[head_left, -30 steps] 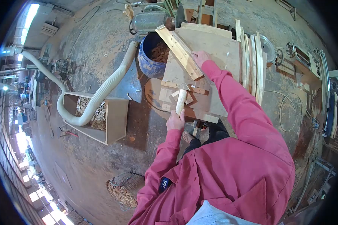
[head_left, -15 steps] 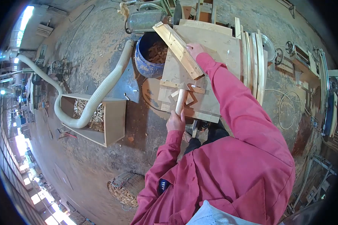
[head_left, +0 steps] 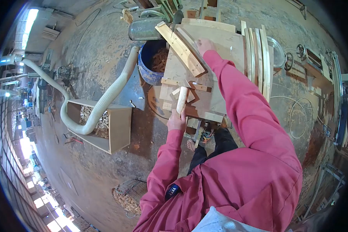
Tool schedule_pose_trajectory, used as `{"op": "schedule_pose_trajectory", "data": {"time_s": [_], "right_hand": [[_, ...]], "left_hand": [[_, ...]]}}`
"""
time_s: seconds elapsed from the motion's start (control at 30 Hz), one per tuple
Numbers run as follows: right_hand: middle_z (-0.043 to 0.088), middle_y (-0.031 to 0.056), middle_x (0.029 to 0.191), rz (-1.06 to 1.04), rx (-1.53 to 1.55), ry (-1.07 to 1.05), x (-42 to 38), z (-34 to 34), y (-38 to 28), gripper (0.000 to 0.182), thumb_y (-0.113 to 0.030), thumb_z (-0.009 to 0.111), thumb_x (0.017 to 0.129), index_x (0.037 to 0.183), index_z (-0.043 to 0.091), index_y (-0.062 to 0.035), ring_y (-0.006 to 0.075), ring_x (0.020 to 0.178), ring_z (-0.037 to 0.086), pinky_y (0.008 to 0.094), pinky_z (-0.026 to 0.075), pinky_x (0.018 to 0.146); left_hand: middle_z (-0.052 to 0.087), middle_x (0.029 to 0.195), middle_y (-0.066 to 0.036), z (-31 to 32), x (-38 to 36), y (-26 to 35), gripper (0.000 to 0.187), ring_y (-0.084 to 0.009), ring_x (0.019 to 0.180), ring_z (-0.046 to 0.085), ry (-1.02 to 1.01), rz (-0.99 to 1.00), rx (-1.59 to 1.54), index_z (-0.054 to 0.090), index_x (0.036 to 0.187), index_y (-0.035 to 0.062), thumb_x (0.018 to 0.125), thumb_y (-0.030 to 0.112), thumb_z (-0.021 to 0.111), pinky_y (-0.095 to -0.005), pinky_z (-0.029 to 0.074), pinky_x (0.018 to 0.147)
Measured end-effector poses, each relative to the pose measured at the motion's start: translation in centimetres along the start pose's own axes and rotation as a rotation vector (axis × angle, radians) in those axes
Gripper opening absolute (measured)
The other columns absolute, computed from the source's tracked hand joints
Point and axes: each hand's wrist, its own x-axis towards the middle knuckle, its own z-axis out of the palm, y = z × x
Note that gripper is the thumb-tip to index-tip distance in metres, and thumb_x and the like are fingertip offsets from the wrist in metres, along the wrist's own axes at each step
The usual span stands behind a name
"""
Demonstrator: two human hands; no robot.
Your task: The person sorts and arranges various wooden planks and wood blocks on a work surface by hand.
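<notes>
My left hand [head_left: 176, 120] is closed around the lower end of a short pale wooden stick [head_left: 182, 99] at the near edge of a plywood work table [head_left: 228, 54]. The stick's far end lies over small wood offcuts beside a crosswise wooden strip [head_left: 201, 87]. My right hand [head_left: 205, 45] is over the table top, its fingers curled; what is under them is hidden. Just left of it, a long wooden board with dark holes [head_left: 183, 50] lies at a slant, with a thinner strip along its right side.
A round saw blade [head_left: 177, 17] stands at the table's far edge, beside a green motor [head_left: 145, 29]. Long wood strips [head_left: 255, 58] line the right side. A blue bucket [head_left: 150, 75] of wood pieces, a white hose [head_left: 118, 83] and an offcut box [head_left: 120, 129] are leftward.
My right hand has come off the slanted board's edge and now sits a little right of it. My left hand still holds the stick, slightly nearer me. The view has shifted slightly.
</notes>
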Motion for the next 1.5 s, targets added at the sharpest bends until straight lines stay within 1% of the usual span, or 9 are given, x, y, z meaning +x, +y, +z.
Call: {"op": "schedule_pose_trajectory", "data": {"time_s": [0.07,0.4,0.47,0.57,0.8,1.3,1.4,1.47,1.5], "right_hand": [[0.072,0.0201,0.108,-0.335,0.062,0.122,-2.2,-0.3,0.7,0.033,-0.033,0.067,0.093,0.113,0.077,-0.0093,0.0396,0.102,0.068,0.0465,0.054,0.091],[0.072,0.0208,0.105,-0.306,-0.023,-0.115,-1.0,1.7,0.5,0.03,-0.027,0.067,0.095,0.114,0.077,-0.0069,0.0397,0.1,0.069,0.0449,0.054,0.089],[0.074,0.0211,0.105,-0.232,0.182,-0.158,2.2,5.9,1.5,0.029,-0.026,0.066,0.096,0.115,0.076,-0.008,0.0373,0.098,0.071,0.0423,0.055,0.088],[0.075,0.0209,0.105,-0.203,0.191,-0.159,2.1,3.7,-2.0,0.029,-0.026,0.065,0.097,0.116,0.076,-0.0077,0.0352,0.096,0.073,0.0404,0.055,0.088],[0.075,0.0194,0.11,-0.184,0.272,-0.205,3.6,5.2,-0.9,0.03,-0.028,0.066,0.096,0.115,0.077,-0.0076,0.0351,0.1,0.072,0.0407,0.055,0.091],[0.076,0.0169,0.103,-0.195,0.154,-0.071,4.8,4.5,-0.1,0.031,-0.034,0.067,0.095,0.113,0.078,-0.0115,0.0373,0.099,0.072,0.0418,0.055,0.092],[0.074,0.019,0.107,-0.089,0.092,0.002,4.2,2.9,0.7,0.031,-0.036,0.067,0.094,0.105,0.078,-0.0091,0.039,0.102,0.07,0.0478,0.055,0.09],[0.074,0.0195,0.113,-0.229,0.062,0.054,1.2,0.9,0.8,0.035,-0.035,0.068,0.094,0.12,0.075,-0.0124,0.0399,0.103,0.07,0.0454,0.054,0.092],[0.074,0.0195,0.113,-0.23,0.055,0.053,-0.2,0.3,1.1,0.035,-0.035,0.068,0.094,0.12,0.075,-0.0124,0.0399,0.103,0.07,0.0454,0.054,0.092]], "left_hand": [[0.07,0.088,-0.03,-0.3,0.0,0.3,0.054,-0.0515,0.086,0.067,0.003,-0.004,0.005,0.057,0.102,0.0016,0.102,0.056,0.054,-0.0595,0.052,0.076],[0.069,0.083,-0.028,-2.0,0.1,1.3,0.051,-0.0495,0.08,0.068,-0.058,-0.038,0.038,0.051,0.098,0.0022,0.102,0.053,0.056,-0.0589,0.053,0.072],[0.07,0.08,-0.025,-2.2,0.0,1.3,0.049,-0.048,0.077,0.069,-0.073,-0.045,0.002,0.051,0.098,0.0031,0.102,0.051,0.056,-0.058,0.054,0.07],[0.069,0.081,-0.024,-2.4,-0.2,1.1,0.043,-0.0481,0.078,0.069,-0.088,-0.058,-0.044,0.051,0.101,0.004,0.101,0.046,0.059,-0.0583,0.053,0.07],[0.069,0.08,-0.023,-1.8,0.1,1.0,0.04,-0.0473,0.078,0.069,-0.091,-0.068,-0.039,0.051,0.099,0.0044,0.101,0.044,0.06,-0.0571,0.054,0.068],[0.069,0.075,-0.021,1.7,1.1,-0.7,0.049,-0.0461,0.074,0.069,0.04,0.032,-0.044,0.053,0.094,0.0043,0.101,0.052,0.06,-0.0563,0.053,0.066],[0.07,0.08,-0.023,1.2,0.8,-0.3,0.049,-0.0478,0.077,0.068,0.037,0.038,-0.04,0.054,0.095,0.0032,0.102,0.052,0.058,-0.0573,0.053,0.068],[0.07,0.084,-0.027,0.8,0.5,0.0,0.05,-0.0486,0.08,0.068,0.058,0.046,0.009,0.053,0.097,0.003,0.102,0.052,0.055,-0.0588,0.052,0.071],[0.07,0.084,-0.027,0.7,0.3,0.1,0.05,-0.0486,0.08,0.068,0.055,0.045,0.002,0.053,0.097,0.003,0.102,0.052,0.055,-0.0588,0.052,0.071]]}}
